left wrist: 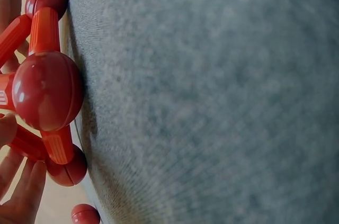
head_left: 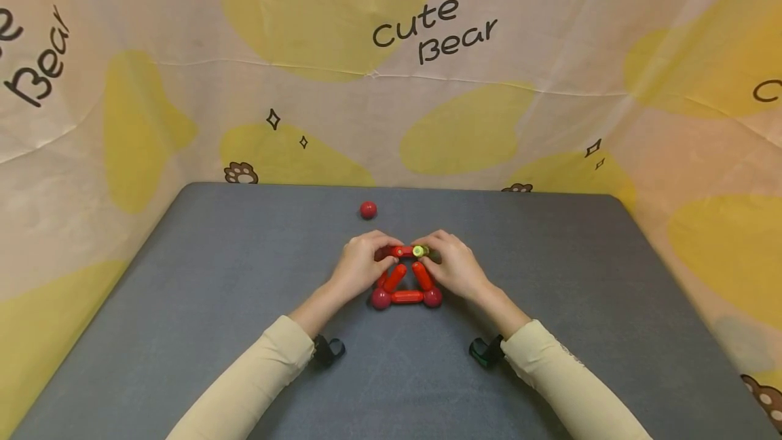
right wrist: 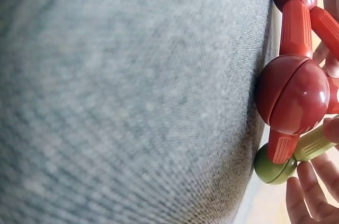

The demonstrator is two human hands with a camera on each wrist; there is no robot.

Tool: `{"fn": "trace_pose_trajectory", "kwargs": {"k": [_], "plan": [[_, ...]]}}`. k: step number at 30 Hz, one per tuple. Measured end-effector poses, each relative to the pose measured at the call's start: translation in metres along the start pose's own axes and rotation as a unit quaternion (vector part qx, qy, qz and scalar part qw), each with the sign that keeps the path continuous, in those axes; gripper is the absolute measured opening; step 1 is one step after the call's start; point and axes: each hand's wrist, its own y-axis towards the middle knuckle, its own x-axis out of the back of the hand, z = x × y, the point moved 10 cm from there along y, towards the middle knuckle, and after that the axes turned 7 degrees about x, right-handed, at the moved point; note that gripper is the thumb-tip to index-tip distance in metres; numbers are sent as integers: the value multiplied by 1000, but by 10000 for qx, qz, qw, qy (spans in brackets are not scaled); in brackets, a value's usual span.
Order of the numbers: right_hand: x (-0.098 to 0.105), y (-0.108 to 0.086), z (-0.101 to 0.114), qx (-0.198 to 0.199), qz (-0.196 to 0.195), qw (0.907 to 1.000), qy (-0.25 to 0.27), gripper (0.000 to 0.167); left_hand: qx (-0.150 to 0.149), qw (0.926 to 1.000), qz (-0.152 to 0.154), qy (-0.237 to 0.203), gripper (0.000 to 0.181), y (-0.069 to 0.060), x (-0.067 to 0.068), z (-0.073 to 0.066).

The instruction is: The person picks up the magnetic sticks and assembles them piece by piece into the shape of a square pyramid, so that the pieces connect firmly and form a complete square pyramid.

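A toy frame of balls and rods stands on the table between the hands. Two red balls, the left ball [head_left: 381, 299] and the right ball [head_left: 432, 297], form its near corners, joined by a red rod [head_left: 406, 297]. Other red rods slant up from these balls. At the far left corner my left hand [head_left: 359, 260] pinches a red rod [left wrist: 26, 143] that meets a red ball [left wrist: 68, 170]. Opposite it, my right hand [head_left: 458, 267] grips a green rod [right wrist: 315, 143] at a green ball [right wrist: 274, 164]. Fingers partly cover the far side.
A loose red ball [head_left: 368, 210] lies beyond the frame, near the back of the grey table [head_left: 244, 257]. Dark devices, a left one [head_left: 330, 350] and a right one [head_left: 486, 352], sit at the wrists. A patterned cloth [head_left: 342, 127] surrounds the table's back and sides.
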Motion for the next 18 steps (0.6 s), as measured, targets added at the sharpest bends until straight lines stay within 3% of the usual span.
{"fn": "trace_pose_trajectory", "kwargs": {"k": [11, 18], "plan": [[-1, 0, 2, 147, -41, 9998, -88, 26, -157, 9988, 186, 430, 24, -1, -6, -5], [-2, 1, 3, 163, 17, 9997, -153, 27, -148, 9988, 212, 415, 24, 0, -7, -4]]}}
